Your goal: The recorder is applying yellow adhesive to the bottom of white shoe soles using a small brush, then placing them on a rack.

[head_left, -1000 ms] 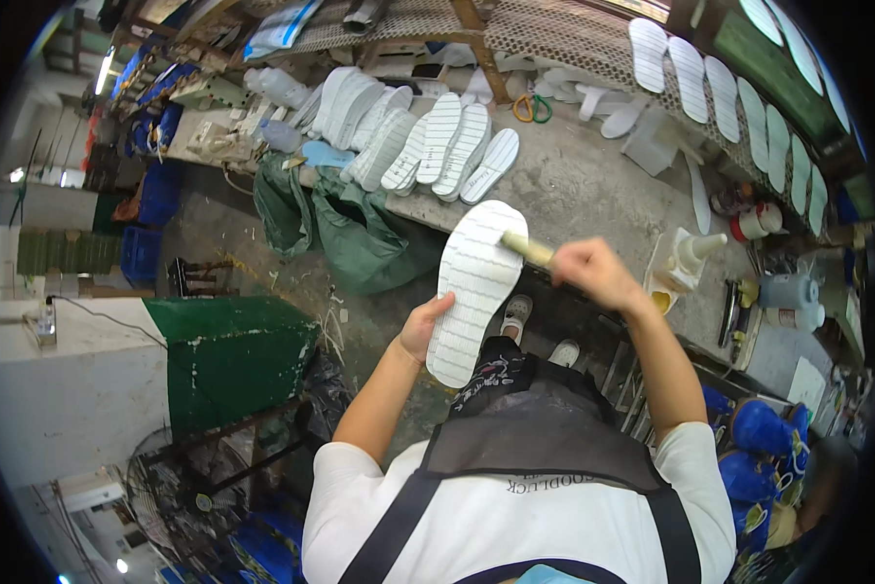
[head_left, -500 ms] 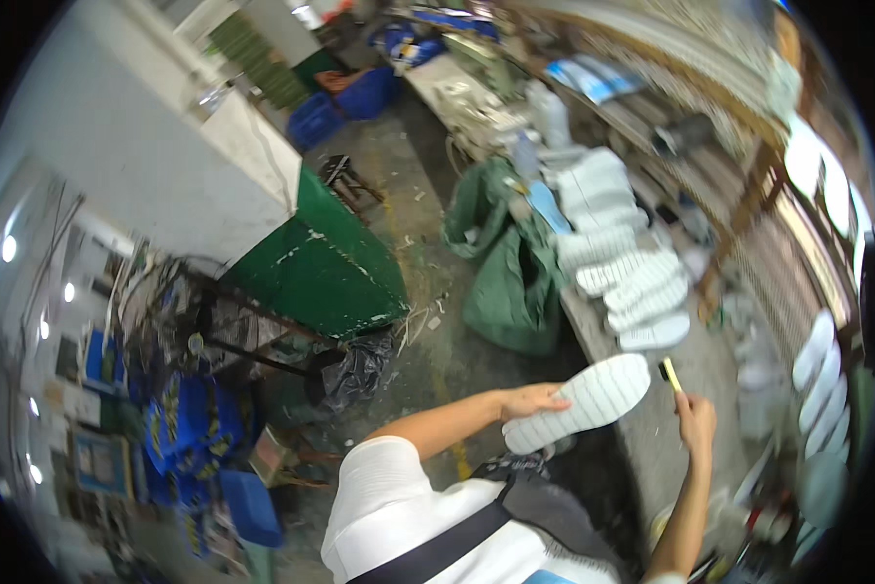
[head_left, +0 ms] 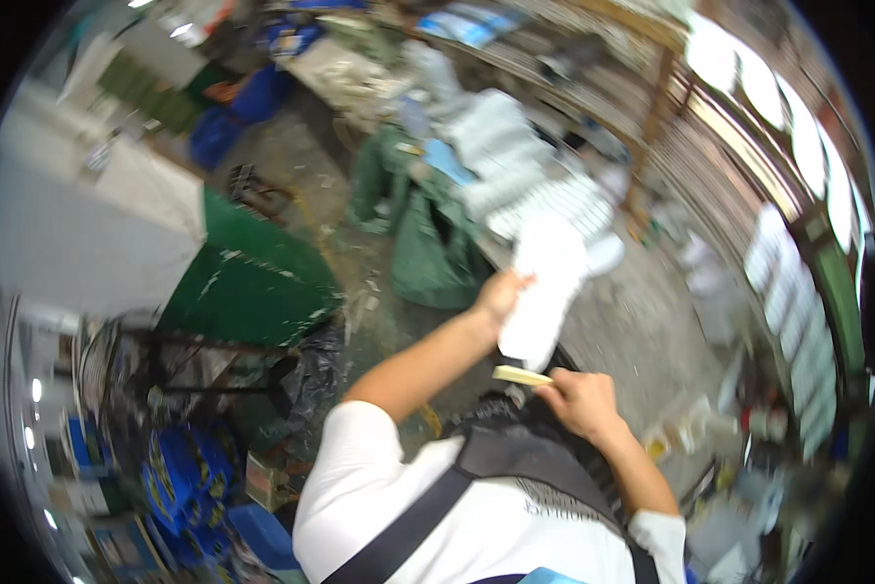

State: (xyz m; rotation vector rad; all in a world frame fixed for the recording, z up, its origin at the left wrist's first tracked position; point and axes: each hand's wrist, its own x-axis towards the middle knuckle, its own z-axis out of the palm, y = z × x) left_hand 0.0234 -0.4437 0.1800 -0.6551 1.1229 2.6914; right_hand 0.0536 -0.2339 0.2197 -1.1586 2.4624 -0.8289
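Observation:
My left hand (head_left: 499,300) grips a white shoe sole (head_left: 546,292) by its side edge, holding it out over the bench edge. Its surface looks plain white and blurred. Below the sole's near end, my right hand (head_left: 582,402) is closed round a small brush (head_left: 522,376) with a pale yellow handle. The dark bristle end of the brush is close to the sole's near end; whether they touch I cannot tell. Several more white soles (head_left: 598,200) lie in a row on the bench just beyond the held one.
A grey bench (head_left: 642,316) runs along my right. A green sack (head_left: 437,253) stands at its left side. White soles (head_left: 793,321) hang or lean at the far right. To the left are a green and white pillar (head_left: 253,268) and blue bundles (head_left: 184,477).
The sole has swung from lying sideways to pointing away from me, its ridged face no longer distinct. My right hand has brought the brush leftward to its near end. The view has shifted right.

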